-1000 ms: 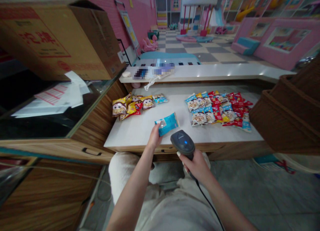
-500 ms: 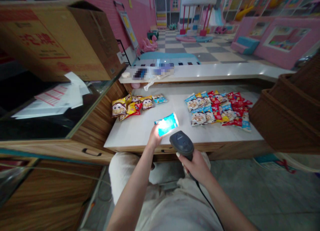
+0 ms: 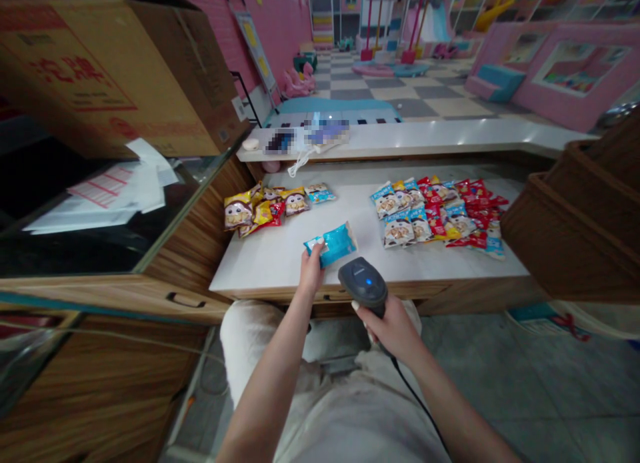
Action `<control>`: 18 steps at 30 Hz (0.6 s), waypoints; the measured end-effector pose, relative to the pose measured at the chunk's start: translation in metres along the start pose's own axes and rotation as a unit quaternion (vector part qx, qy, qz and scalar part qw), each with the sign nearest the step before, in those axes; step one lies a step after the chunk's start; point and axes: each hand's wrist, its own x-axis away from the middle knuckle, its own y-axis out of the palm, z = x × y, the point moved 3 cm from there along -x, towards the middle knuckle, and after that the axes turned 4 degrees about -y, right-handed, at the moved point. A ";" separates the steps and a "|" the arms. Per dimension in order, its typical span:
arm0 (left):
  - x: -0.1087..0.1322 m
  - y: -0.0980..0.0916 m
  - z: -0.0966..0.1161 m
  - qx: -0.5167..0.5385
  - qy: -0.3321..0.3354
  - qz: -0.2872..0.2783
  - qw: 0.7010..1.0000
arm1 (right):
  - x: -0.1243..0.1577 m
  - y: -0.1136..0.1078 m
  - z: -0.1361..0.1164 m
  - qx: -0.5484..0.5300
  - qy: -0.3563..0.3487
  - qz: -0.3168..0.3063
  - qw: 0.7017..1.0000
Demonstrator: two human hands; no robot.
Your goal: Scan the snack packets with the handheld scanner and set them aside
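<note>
My left hand (image 3: 313, 268) grips one end of a blue snack bag (image 3: 338, 243), thumb on top, above the white counter (image 3: 270, 266). My right hand (image 3: 393, 323) is wrapped round the handle of a dark grey barcode scanner (image 3: 362, 280). A blue light glows on top of the scanner, and its head points toward the bag, close by but apart. On the counter's left lies a small group of yellow, red and blue snack bags (image 3: 239, 211). To the right is a larger spread of blue, red and yellow snack bags (image 3: 399, 228).
A cardboard box (image 3: 115, 76) and loose papers (image 3: 100, 196) rest on the dark-topped cabinet at left. A brown woven basket (image 3: 565, 229) stands at right. Along the back runs a raised white ledge (image 3: 425, 139) with a white cable (image 3: 300, 161). The scanner's black cord (image 3: 417, 403) hangs over my lap.
The bright light on the blue bag has gone out, and a blue light now shows on the scanner. My left thumb lies over the bag, which has shifted slightly.
</note>
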 end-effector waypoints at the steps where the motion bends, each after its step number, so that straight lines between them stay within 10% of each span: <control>1: 0.000 0.000 0.000 0.000 0.000 0.003 1.000 | 0.000 0.001 0.000 -0.009 0.005 -0.003 1.000; 18: -0.005 -0.003 -0.005 0.035 -0.002 0.040 0.999 | -0.010 0.013 -0.002 0.002 -0.006 -0.015 1.000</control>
